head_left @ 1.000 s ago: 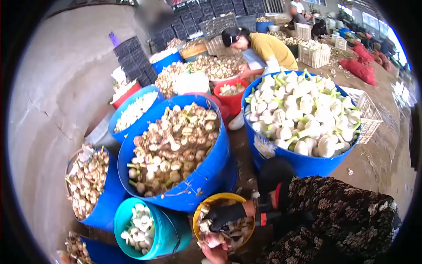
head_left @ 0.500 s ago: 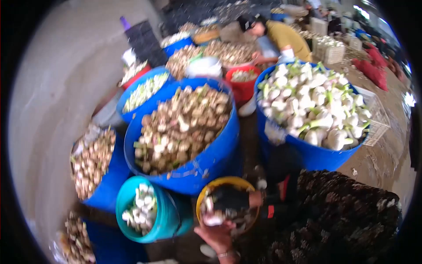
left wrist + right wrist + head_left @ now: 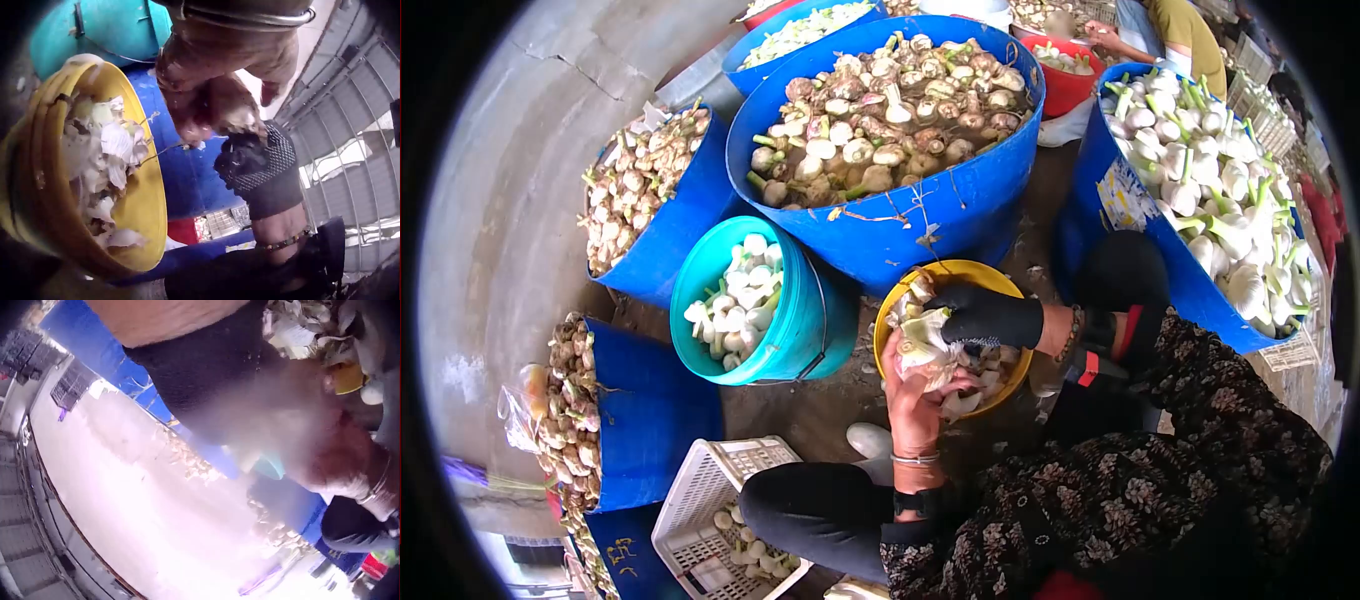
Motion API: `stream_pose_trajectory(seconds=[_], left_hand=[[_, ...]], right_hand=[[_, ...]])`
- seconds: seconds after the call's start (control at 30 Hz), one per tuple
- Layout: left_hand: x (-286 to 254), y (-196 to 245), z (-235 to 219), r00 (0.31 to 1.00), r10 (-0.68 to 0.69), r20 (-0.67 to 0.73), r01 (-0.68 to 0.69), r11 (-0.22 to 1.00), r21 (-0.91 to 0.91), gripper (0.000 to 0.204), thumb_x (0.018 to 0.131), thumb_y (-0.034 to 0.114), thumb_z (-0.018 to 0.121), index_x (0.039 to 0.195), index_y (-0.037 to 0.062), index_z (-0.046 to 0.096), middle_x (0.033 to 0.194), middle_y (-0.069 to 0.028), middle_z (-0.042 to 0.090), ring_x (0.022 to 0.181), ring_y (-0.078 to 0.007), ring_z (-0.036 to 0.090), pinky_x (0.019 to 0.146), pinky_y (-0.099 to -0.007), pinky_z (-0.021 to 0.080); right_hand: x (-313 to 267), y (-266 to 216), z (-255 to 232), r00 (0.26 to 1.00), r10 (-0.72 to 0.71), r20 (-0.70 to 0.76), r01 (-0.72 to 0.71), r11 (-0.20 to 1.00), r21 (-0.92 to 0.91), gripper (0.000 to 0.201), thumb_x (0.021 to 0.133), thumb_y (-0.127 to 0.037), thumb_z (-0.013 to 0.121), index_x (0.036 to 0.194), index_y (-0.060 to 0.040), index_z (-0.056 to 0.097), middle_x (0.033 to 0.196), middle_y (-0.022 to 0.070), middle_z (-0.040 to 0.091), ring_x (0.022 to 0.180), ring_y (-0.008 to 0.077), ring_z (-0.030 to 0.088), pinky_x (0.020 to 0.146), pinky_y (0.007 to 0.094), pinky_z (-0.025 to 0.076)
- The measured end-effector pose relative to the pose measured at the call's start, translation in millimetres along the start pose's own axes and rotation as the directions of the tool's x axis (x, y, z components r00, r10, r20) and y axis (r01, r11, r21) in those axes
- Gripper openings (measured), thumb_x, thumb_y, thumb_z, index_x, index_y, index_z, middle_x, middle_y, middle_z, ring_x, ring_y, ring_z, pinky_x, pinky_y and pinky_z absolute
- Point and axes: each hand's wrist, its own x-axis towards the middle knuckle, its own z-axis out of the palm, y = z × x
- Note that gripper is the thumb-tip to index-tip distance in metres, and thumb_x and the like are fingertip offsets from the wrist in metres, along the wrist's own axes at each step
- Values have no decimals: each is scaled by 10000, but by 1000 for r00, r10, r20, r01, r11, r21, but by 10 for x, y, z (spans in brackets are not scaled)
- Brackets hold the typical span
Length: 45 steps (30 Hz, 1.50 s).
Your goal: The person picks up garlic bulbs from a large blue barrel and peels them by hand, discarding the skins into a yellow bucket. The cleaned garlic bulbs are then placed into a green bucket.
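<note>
Over a yellow bucket [image 3: 972, 269], my bare left hand [image 3: 914, 408], with a metal bangle at the wrist, holds a pale garlic bulb [image 3: 926, 343] with loose papery skin around it. My right hand [image 3: 990, 316], in a black glove with a dotted palm, has its fingers curled against the bulb from the other side. The left wrist view shows both hands meeting at the bulb, the gloved hand [image 3: 265, 172] bent like a loose fist. Papery garlic skins [image 3: 115, 147] lie inside the bucket. Blur hides the fingertips in the right wrist view.
A teal bucket [image 3: 805, 325] of white bulbs stands left of the yellow one. Behind are a large blue tub [image 3: 890, 225] of garlic in water and, to the right, a blue tub [image 3: 1090, 235] of cleaned bulbs. A white crate [image 3: 685, 500] sits beside my knee [image 3: 815, 515].
The head view has tilted down, so the tubs sit higher and the white crate and my knee now show. Both hands stay together at the bucket; the bulb shows more clearly between them.
</note>
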Motion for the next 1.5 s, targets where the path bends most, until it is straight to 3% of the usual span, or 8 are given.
stream_pose_trajectory(seconds=[0.1, 0.43, 0.5, 0.57, 0.97, 1.13, 1.2, 1.5], left_hand=[[64, -195, -117, 934, 330, -138, -207, 814, 543, 513, 839, 147, 629, 1276, 21, 391, 1072, -119, 563, 877, -212, 593, 692, -374, 549], [-33, 21, -46, 942, 300, -152, -265, 941, 211, 578, 708, 21, 731, 1231, 10, 485, 1114, -56, 550, 1011, -152, 532, 905, -292, 435], [-76, 81, -62, 965, 253, -68, -247, 965, 83, 622, 684, 58, 753, 1242, 17, 483, 1140, -65, 536, 1034, -157, 523, 907, -283, 430], [-68, 109, -61, 960, 276, -44, -265, 949, 170, 664, 657, 91, 773, 1244, 36, 467, 1136, -60, 524, 1039, -160, 513, 907, -287, 431], [-132, 234, 23, 928, 284, 240, -366, 810, 458, 622, 634, 48, 756, 1168, 61, 437, 1070, -53, 515, 972, -149, 527, 864, -298, 454], [-82, 235, -2, 904, 366, 219, -408, 589, 698, 591, 634, -12, 730, 1168, 52, 485, 1088, -72, 517, 991, -187, 538, 861, -304, 457], [-45, 196, -103, 905, 371, 207, -392, 539, 746, 610, 637, -24, 731, 1188, 43, 478, 1099, -62, 512, 990, -174, 533, 879, -294, 444], [-59, 232, -48, 942, 336, 7, -229, 626, 745, 651, 671, -42, 712, 1235, 53, 402, 1069, -60, 520, 944, -137, 545, 835, -264, 459]], right_hand=[[-3, -74, 81, 996, -75, -45, 45, 878, -476, 395, 800, -174, 608, 1121, 53, 570, 980, 217, 635, 909, 276, 619, 793, 373, 474], [23, 102, 55, 992, 12, -123, 38, 917, 398, 311, 859, -155, 579, 1148, -43, 598, 912, -15, 620, 765, 64, 558, 612, 226, 468], [-47, 122, -240, 940, -292, -177, 201, 893, -403, 273, 863, -179, 579, 1113, -71, 601, 933, 4, 626, 733, 88, 587, 608, 222, 485], [29, -227, -135, 875, 393, -283, -157, 782, 603, 272, 862, -186, 574, 1107, -70, 597, 930, 21, 634, 741, 112, 608, 627, 238, 505], [295, 66, -387, 959, -28, -281, 218, 706, 674, 191, 866, -194, 552, 988, -59, 612, 877, 47, 655, 712, 155, 635, 626, 303, 523], [250, -238, -556, 947, -188, -260, 139, 971, -195, 227, 866, -217, 568, 986, -27, 603, 877, 112, 652, 820, 226, 637, 753, 334, 495], [175, -7, -408, 975, -223, 21, 150, 580, -801, 322, 826, -266, 628, 1056, -45, 591, 923, 182, 635, 849, 301, 632, 768, 382, 482], [-18, -506, 36, 876, -414, 247, 444, 493, -749, 295, 846, -283, 600, 1074, -97, 594, 937, 126, 633, 840, 316, 617, 727, 423, 484]])
